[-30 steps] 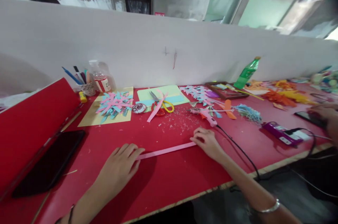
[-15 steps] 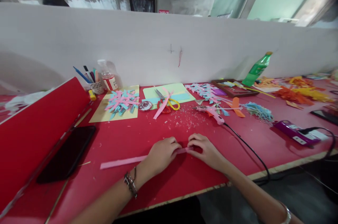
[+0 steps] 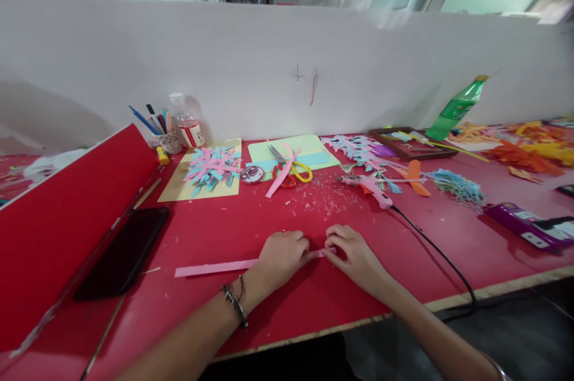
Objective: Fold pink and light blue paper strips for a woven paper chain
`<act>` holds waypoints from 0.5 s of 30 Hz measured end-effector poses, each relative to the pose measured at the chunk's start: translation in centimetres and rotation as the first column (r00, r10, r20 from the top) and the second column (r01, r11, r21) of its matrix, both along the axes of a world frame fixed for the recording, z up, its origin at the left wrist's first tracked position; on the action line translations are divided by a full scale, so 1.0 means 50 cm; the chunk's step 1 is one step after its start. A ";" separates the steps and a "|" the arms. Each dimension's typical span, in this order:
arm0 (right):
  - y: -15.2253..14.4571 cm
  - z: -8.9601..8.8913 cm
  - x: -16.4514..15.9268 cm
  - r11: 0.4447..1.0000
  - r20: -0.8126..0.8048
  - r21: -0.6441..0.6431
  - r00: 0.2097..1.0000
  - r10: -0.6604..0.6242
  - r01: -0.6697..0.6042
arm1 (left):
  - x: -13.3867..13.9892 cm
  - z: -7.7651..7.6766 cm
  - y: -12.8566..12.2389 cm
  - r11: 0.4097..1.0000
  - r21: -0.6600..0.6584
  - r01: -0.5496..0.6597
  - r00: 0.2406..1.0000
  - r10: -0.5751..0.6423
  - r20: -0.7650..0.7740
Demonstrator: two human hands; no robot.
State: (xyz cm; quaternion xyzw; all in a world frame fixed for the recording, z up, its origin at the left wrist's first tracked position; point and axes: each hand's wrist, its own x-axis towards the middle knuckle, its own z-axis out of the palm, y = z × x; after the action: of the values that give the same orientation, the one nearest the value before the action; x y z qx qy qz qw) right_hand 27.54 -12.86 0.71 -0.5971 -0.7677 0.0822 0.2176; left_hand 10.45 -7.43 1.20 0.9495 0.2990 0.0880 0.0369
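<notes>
Near the front edge of our desk (image 3: 242,225), our left grip (image 3: 281,258) and right grip (image 3: 354,254) both pinch one pink strip (image 3: 215,269), close together.

Brought the left hand (image 3: 283,254) over from well left of the glue gun (image 3: 373,185), a second ago at one end of the pink strip (image 3: 215,268), to the glue gun's near left, close beside the right hand (image 3: 353,254). Shifted the right hand slightly away from the glue gun's handle. Shortened the stretch of strip between the hands from nearly full length to a small piece, with the long remainder now trailing past the left wrist, farther left of the glue gun. Lost from view another person's hand, formerly far right of the glue gun; cut the dark phone (image 3: 567,190) there to a sliver.
</notes>
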 end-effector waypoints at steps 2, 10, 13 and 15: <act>-0.001 0.000 -0.001 1.000 0.004 -0.004 1.000 -0.010 0.010 | -0.002 -0.002 0.002 1.000 0.014 0.005 1.000 -0.004 -0.016; 0.001 -0.003 -0.001 1.000 0.008 -0.015 1.000 -0.021 0.022 | -0.019 -0.006 0.005 1.000 0.025 0.017 0.996 -0.014 -0.090; 0.000 0.000 -0.003 0.999 0.020 -0.012 0.999 -0.036 0.036 | -0.030 -0.005 0.005 1.000 0.020 -0.004 0.997 0.006 -0.080; -0.004 0.005 -0.011 0.998 0.057 0.000 0.996 -0.070 0.070 | -0.034 -0.006 0.006 1.000 0.013 -0.022 0.997 0.023 -0.071</act>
State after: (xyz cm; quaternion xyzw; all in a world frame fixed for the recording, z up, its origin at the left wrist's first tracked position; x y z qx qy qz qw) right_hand 26.99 -13.06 0.93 -0.6259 -0.7522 0.0583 0.1976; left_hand 8.76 -7.15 0.91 0.9488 0.3101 0.0566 0.0193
